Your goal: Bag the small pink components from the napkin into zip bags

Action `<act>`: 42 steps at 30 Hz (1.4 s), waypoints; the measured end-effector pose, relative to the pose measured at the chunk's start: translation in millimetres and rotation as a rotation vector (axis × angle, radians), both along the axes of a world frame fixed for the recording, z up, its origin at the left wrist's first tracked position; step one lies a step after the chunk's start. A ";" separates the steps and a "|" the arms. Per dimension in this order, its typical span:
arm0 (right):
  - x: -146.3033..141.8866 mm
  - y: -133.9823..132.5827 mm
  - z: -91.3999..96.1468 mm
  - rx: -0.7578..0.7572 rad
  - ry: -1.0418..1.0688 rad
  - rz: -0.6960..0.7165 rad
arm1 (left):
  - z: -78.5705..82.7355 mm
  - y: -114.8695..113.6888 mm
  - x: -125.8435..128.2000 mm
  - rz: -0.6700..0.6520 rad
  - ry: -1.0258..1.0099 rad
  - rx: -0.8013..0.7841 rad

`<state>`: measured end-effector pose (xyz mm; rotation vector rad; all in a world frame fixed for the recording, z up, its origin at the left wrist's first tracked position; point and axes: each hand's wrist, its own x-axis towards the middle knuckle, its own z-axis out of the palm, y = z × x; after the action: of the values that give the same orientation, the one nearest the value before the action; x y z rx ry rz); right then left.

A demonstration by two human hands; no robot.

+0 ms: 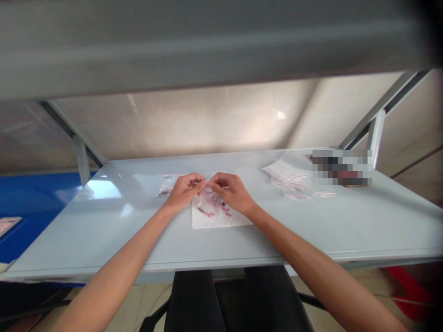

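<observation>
Shelf edge (207,50) overhead, blurred; left hand (183,192) and right hand (231,192) both pinch clear plastic bag (211,201) holding pink beads (216,211), on table (104,230).

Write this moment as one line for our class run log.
left hand: pinching clear plastic bag | right hand: pinching same bag | by bag: pink beads | to right: red-striped zip bags
</observation>
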<state>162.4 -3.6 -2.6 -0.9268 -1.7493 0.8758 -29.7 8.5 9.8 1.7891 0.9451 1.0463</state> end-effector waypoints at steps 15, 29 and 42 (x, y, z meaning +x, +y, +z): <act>1.2 -3.0 5.6 -0.139 0.058 -0.032 | 10.1 -8.2 4.1 0.067 -0.071 -0.051; 2.1 -3.9 3.9 -0.063 0.079 -0.004 | -1.1 -2.1 1.6 0.033 -0.032 -0.010; 2.8 -5.2 4.7 -0.077 0.062 0.011 | -0.7 -2.3 3.0 -0.004 -0.049 -0.032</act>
<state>165.2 -8.8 2.1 -0.9312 -1.6788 0.9746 -26.6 6.2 9.1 1.7305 0.9235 1.0622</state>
